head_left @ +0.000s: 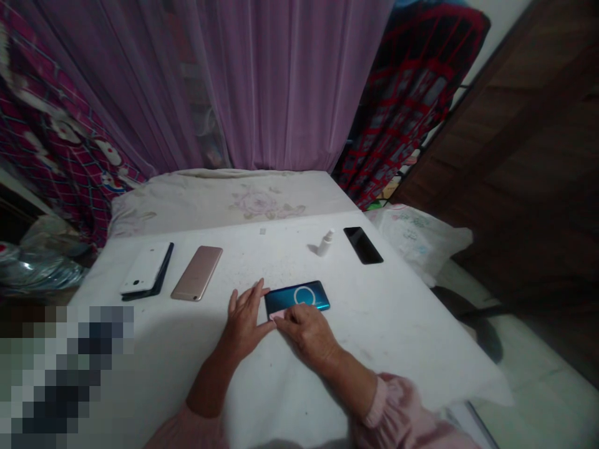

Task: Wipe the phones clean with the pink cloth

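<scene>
A blue smartphone with a white ring on its face lies flat on the white-covered table in front of me. My left hand braces its left end, the thumb at the near corner and a fingertip at the far corner. In my right hand is a small pink cloth, pinched and pressed on the phone's near left part. The bent fingers hide some of the cloth and the phone's near edge.
Left stand a white phone stacked on a dark one and a rose-gold phone. Beyond my right hand are a small white spray bottle and a black phone. A plastic bag sits past the table's right edge.
</scene>
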`<state>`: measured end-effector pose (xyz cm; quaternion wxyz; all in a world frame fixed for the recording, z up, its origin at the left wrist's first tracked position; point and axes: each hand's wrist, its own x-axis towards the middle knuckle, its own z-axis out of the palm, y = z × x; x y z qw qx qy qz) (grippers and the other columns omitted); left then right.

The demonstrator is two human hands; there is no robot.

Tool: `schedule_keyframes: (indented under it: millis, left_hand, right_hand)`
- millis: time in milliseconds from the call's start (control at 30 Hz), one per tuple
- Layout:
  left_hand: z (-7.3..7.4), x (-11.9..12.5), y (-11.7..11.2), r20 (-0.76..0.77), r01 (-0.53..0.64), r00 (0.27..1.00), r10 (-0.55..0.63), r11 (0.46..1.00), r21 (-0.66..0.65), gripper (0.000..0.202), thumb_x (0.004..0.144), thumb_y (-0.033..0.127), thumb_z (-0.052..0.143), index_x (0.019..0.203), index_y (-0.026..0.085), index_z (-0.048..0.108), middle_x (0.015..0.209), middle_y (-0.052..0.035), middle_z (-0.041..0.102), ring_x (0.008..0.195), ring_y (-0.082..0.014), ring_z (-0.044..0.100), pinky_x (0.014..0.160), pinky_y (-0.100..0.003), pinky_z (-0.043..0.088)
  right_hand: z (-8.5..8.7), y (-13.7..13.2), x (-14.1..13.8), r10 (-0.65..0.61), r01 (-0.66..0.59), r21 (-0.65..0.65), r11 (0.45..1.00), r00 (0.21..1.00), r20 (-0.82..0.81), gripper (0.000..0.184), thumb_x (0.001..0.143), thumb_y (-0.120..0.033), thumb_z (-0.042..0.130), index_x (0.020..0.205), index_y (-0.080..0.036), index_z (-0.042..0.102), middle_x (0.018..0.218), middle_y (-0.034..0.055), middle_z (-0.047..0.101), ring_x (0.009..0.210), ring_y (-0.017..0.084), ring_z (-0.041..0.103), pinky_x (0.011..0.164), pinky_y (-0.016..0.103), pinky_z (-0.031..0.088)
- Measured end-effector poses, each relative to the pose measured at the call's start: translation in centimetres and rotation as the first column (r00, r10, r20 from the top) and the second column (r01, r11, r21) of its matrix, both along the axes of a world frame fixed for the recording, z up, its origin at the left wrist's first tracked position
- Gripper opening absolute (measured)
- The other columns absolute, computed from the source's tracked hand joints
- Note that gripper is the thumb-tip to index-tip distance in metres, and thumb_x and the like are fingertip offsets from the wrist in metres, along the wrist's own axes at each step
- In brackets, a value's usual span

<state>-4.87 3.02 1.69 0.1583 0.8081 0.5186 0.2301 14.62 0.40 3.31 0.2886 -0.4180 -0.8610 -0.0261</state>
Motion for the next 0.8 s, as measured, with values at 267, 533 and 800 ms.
schedule_keyframes:
  millis: [267,533,800]
  left_hand:
    - [0.3,-0.5,0.1,-0.01,0.055,0.998,-0.056,0.996,-0.072,0.098,0.08,0.023,0.063,0.153,0.025,-0.003,0.141,-0.012,0.053,0.136,-0.0287,0.038,0.114,-0.059,0.008]
    - [0.4,-1.0,0.3,-0.065,0.09,0.993,-0.094,0.994,-0.068,0.095,0.083,0.024,0.057,0.154,0.022,-0.007,0.144,-0.0136,0.05,0.136,-0.0292,0.039,0.114,-0.06,0.012]
    - [0.3,-0.8,0.1,-0.055,0.069,0.996,-0.072,0.996,-0.051,0.095,0.081,0.018,0.054,0.153,0.022,-0.007,0.143,-0.0132,0.051,0.136,-0.0293,0.039,0.113,-0.062,0.01]
  right_hand:
    - [-0.1,-0.9,4.4,-0.011,0.01,0.019,1.0,0.999,0.034,0.014,0.093,-0.022,0.06,0.1,-0.025,0.072,0.078,0.0028,0.06,0.075,0.014,0.05,0.064,0.028,0.033]
    - [0.1,-0.3,-0.1,0.052,-0.051,-0.025,0.998,0.997,0.059,0.015,0.093,-0.023,0.059,0.098,-0.025,0.073,0.08,0.0039,0.061,0.077,0.016,0.052,0.067,0.03,0.035]
    - [-0.4,-0.9,3.6,-0.059,0.057,-0.093,0.994,0.998,-0.017,0.017,0.093,-0.022,0.058,0.096,-0.026,0.074,0.078,0.0025,0.061,0.074,0.014,0.051,0.065,0.028,0.034]
